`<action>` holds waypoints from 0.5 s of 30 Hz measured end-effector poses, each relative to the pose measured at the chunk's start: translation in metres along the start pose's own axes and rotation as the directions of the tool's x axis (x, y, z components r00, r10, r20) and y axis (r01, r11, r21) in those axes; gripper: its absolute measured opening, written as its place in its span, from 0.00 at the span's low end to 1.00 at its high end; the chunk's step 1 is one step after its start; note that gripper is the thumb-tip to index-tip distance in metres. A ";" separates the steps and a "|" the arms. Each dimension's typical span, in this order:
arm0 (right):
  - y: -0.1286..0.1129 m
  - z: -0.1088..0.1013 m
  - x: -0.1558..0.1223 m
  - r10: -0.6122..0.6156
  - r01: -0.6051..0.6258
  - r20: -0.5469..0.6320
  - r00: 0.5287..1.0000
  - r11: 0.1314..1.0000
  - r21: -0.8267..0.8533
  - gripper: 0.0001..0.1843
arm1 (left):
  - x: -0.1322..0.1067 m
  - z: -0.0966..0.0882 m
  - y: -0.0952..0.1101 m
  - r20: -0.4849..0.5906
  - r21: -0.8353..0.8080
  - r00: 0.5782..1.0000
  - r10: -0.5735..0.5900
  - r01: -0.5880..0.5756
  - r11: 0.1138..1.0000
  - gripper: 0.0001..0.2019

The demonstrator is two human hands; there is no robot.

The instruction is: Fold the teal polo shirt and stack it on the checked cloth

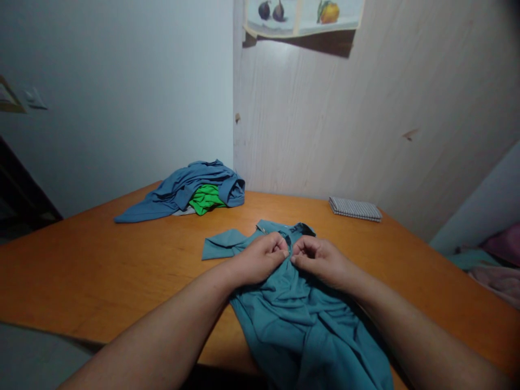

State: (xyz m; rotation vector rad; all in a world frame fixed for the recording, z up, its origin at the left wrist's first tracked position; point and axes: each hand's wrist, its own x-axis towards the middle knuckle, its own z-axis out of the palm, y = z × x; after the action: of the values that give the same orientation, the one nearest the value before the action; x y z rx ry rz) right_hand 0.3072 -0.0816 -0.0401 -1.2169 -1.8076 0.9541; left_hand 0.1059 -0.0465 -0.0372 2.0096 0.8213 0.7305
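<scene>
A teal collared shirt (300,319) lies crumpled on the table, its collar pointing away from me and its lower part running down over the near edge. One short sleeve spreads out to the left. Just below the collar, my left hand (266,257) pinches the shirt's front opening with thumb and forefinger. Close beside it, my right hand (320,260) pinches the other side of the same opening. The fingertips of both hands nearly meet. Any button between them is too small to make out.
At the back left of the orange-brown table (122,281) lies a heap with a blue garment (182,187) and a bright green cloth (206,199). A folded striped cloth (355,209) sits at the back right. Walls rise behind the table.
</scene>
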 end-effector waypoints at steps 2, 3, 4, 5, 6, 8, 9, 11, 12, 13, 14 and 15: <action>0.002 0.001 0.001 -0.011 0.011 -0.007 1.000 1.000 0.011 0.09 | 0.000 -0.001 0.000 -0.007 0.026 1.000 0.008 -0.008 1.000 0.06; 0.003 0.001 0.001 -0.017 0.017 -0.015 1.000 0.999 0.030 0.08 | 0.000 -0.001 0.001 -0.005 0.034 1.000 0.014 -0.014 0.999 0.06; 0.004 0.002 0.002 -0.025 0.027 -0.023 0.999 0.998 0.054 0.09 | 0.000 -0.001 0.001 -0.001 0.036 1.000 0.021 -0.021 0.999 0.06; 0.005 0.002 0.002 -0.038 0.040 -0.027 0.999 0.996 0.077 0.10 | 0.000 -0.001 0.001 0.004 0.034 1.000 0.028 -0.028 0.999 0.05; 0.006 0.002 0.002 -0.054 0.056 -0.029 0.998 0.994 0.095 0.12 | 0.000 -0.001 0.001 0.006 0.028 0.999 0.037 -0.037 0.999 0.05; 0.007 0.001 0.002 -0.089 0.090 -0.011 0.996 0.992 0.086 0.18 | 0.000 -0.001 0.000 0.004 0.016 0.999 0.048 -0.048 0.999 0.04; 0.007 0.001 0.002 -0.101 0.101 0.004 0.995 0.993 0.058 0.19 | 0.000 0.000 0.000 0.003 0.013 0.999 0.050 -0.050 0.999 0.04; 0.008 0.000 0.001 -0.104 0.104 0.020 0.994 0.994 -0.019 0.18 | 0.000 0.000 -0.001 0.007 0.007 0.999 0.042 -0.043 0.999 0.04; 0.008 0.000 0.001 -0.096 0.097 0.018 0.995 0.994 -0.057 0.15 | 0.000 0.001 -0.001 0.011 0.004 0.999 0.034 -0.034 0.999 0.04; 0.008 -0.001 0.000 -0.086 0.087 0.009 0.996 0.992 -0.090 0.12 | 0.000 0.001 -0.001 0.014 0.000 1.000 0.025 -0.025 1.000 0.04; 0.008 -0.001 0.000 -0.079 0.078 -0.005 0.997 0.990 -0.114 0.10 | 0.000 0.001 -0.001 0.014 -0.003 1.000 0.017 -0.017 1.000 0.04; 0.008 -0.002 0.001 -0.074 0.071 -0.016 0.997 0.989 -0.133 0.08 | 0.000 0.001 -0.002 0.016 -0.006 1.000 0.010 -0.009 1.000 0.04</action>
State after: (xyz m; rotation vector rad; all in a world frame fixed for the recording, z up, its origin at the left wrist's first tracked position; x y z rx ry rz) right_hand 0.3119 -0.0787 -0.0459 -1.2280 -1.9103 0.7884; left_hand 0.1065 -0.0465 -0.0392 2.0130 0.8003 0.7208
